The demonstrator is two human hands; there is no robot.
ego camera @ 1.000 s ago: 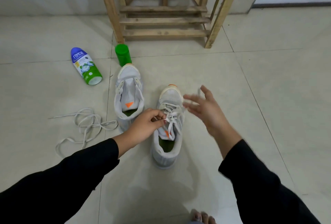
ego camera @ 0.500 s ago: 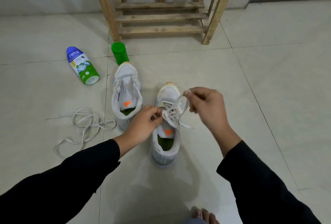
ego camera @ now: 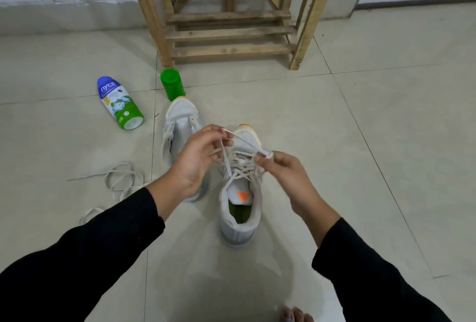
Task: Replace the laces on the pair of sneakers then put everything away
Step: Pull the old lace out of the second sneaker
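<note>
Step in hand: lacing of the first shoe, at the stage of drawing the two ends even. The right-side sneaker (ego camera: 233, 229) stands on the floor (ego camera: 360, 141), heel toward the person, with a lace (ego camera: 242, 172) crossed through its eyelets. The left hand (ego camera: 198, 156) pinches one end of that lace between thumb and fingertips. The right hand (ego camera: 286, 175) pinches the other end, fingers curled round it. Both ends are held up over the toe area.

The left-side sneaker (ego camera: 180, 126) stands just beside the first, partly behind the left hand, tongue exposed, with no lace seen in it. A loose lace (ego camera: 121, 180) lies coiled on the floor to its left; whether it is old or new cannot be told.

Also noted: a Nycil powder bottle (ego camera: 119, 102) lying on its side, a green cap (ego camera: 172, 84) upright by the left-side sneaker's toe, and a wooden rack (ego camera: 231, 33) against the wall.

Next move, in my judgement: even tension on both ends, then a knot; the second shoe and the tidying remain.

Change from half a second ago: the left hand has risen from the eyelets to take up a lace end, and the right hand has dropped slightly
</note>
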